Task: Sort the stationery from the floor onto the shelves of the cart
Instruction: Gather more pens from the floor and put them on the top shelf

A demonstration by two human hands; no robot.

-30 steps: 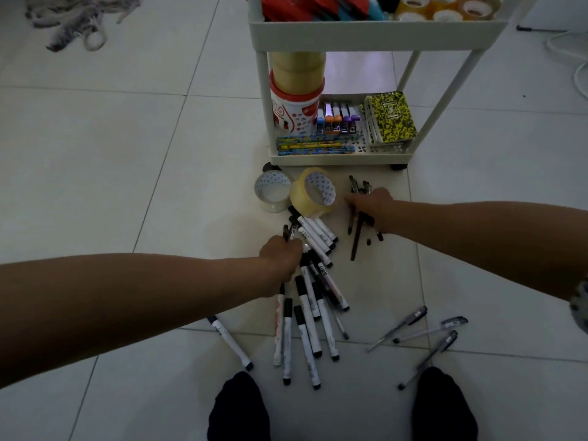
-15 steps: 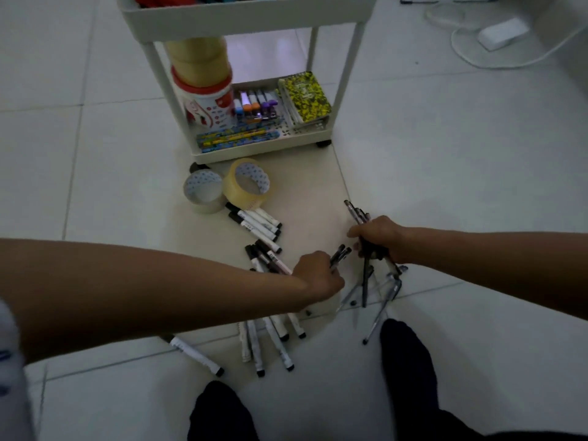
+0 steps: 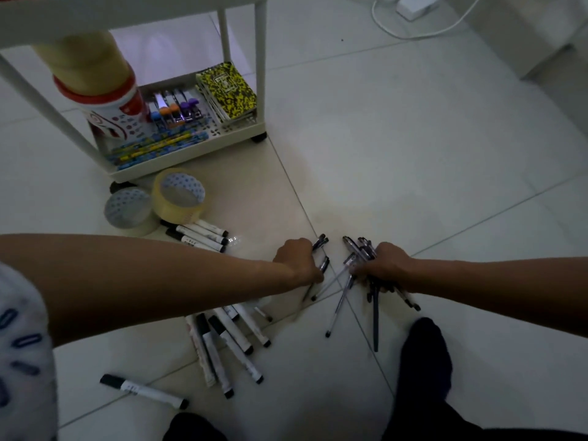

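1. Between the two fists, on the pale tiled floor (image 3: 413,154), lie loose slim clear-barrelled black-capped pens (image 3: 339,300) — long axes slanting from near the knees up toward the hands, just beside both.
2. Left hand (image 3: 297,261) grasps a few pens; right hand (image 3: 383,267) clenches a thicker bundle and sits nearer the strays.
3. White metal cart (image 3: 178,168) stands up-left, well apart.
4. Compared with a second ago, both hands have drawn together — away from the white black-capped markers (image 3: 229,342).

Left arm (image 3: 143,275) is hiding several markers (image 3: 229,338); frame edge is cutting off cart (image 3: 191,160) top; pen count in right hand (image 3: 381,268) unreadable.
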